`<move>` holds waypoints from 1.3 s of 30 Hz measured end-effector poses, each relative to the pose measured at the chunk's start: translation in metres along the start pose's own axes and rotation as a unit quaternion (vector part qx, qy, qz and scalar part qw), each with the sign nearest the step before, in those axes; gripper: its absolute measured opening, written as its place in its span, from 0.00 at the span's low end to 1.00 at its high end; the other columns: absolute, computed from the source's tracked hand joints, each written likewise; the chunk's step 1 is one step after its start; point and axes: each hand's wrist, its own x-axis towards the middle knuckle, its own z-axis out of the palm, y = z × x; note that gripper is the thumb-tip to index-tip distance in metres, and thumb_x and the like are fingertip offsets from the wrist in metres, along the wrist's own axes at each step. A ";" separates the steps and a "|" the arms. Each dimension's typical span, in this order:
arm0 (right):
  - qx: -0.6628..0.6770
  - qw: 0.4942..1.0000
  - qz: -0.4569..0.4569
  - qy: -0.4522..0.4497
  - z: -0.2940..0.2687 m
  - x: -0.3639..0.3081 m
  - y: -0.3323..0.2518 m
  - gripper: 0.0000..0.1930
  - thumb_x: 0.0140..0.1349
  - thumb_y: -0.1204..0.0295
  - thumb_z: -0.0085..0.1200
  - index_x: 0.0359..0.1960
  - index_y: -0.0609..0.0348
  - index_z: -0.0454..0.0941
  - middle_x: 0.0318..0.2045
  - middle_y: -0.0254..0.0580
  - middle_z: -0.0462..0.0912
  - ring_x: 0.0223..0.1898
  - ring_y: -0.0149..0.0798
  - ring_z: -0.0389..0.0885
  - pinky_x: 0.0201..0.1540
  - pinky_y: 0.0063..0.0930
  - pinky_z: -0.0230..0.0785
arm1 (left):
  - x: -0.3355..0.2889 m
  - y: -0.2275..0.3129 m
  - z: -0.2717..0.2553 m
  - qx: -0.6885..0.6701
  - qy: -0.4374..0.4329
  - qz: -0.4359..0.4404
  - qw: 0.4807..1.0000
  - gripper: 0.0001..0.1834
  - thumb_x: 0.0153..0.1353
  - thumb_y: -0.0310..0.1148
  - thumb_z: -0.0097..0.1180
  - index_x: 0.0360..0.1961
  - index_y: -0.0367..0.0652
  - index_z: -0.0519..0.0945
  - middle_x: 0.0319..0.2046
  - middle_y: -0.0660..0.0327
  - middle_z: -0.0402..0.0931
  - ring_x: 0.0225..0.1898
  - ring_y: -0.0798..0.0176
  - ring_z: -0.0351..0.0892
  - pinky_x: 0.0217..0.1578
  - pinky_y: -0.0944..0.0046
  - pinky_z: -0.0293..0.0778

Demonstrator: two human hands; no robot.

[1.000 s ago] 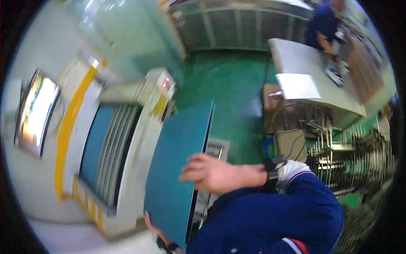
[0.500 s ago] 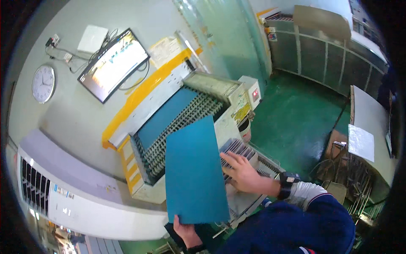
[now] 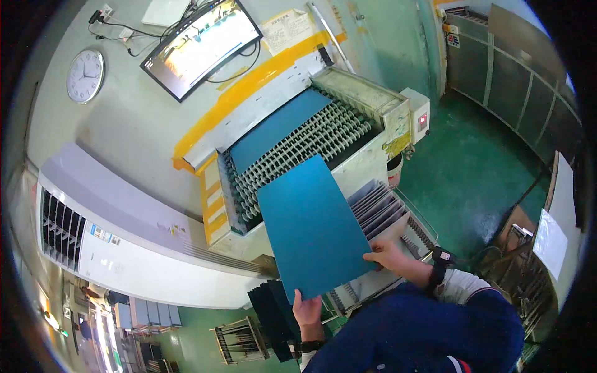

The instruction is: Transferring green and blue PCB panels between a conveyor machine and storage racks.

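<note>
Now blue panel (image 3: 317,227) is held at 2 edges: lower edge pinched by left hand (image 3: 308,311), right edge newly gripped by right hand (image 3: 393,258), fingers spread earlier; hold presumably steadied. Panel positioned before roller machine (image 3: 367,165), near plate rack (image 3: 377,211).

my sheet (image 3: 314,230) is blue, my sleeve (image 3: 426,332) dark blue, the floor (image 3: 457,165) green, the strip (image 3: 249,86) yellow.

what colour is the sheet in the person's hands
The sheet is plain teal-blue; it shows best in the head view.
</note>
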 end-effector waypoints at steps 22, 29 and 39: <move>0.065 0.998 -0.008 0.011 -0.029 0.039 0.004 0.13 0.59 0.63 0.53 0.36 0.63 0.75 0.25 0.37 0.76 0.21 0.31 0.75 0.19 0.29 0.71 | 0.014 -0.017 0.059 0.155 -0.126 0.088 0.976 0.36 0.59 0.56 0.48 0.64 0.51 0.57 0.62 0.59 0.57 0.61 0.54 0.59 0.59 0.49 0.58; 0.063 0.992 -0.029 0.110 -0.077 0.057 -0.034 0.10 0.60 0.67 0.51 0.36 0.62 0.75 0.26 0.34 0.75 0.20 0.31 0.73 0.24 0.23 0.66 | 0.025 0.002 0.036 0.069 -0.083 0.078 0.991 0.33 0.61 0.54 0.47 0.63 0.52 0.59 0.61 0.59 0.59 0.59 0.53 0.62 0.50 0.53 0.70; 0.065 0.984 -0.080 0.144 -0.130 0.111 -0.082 0.09 0.62 0.67 0.48 0.33 0.58 0.76 0.22 0.28 0.74 0.21 0.25 0.70 0.18 0.20 0.59 | 0.048 0.014 0.041 0.013 0.004 0.150 0.989 0.24 0.66 0.46 0.42 0.59 0.47 0.64 0.57 0.60 0.65 0.54 0.55 0.67 0.49 0.53 0.69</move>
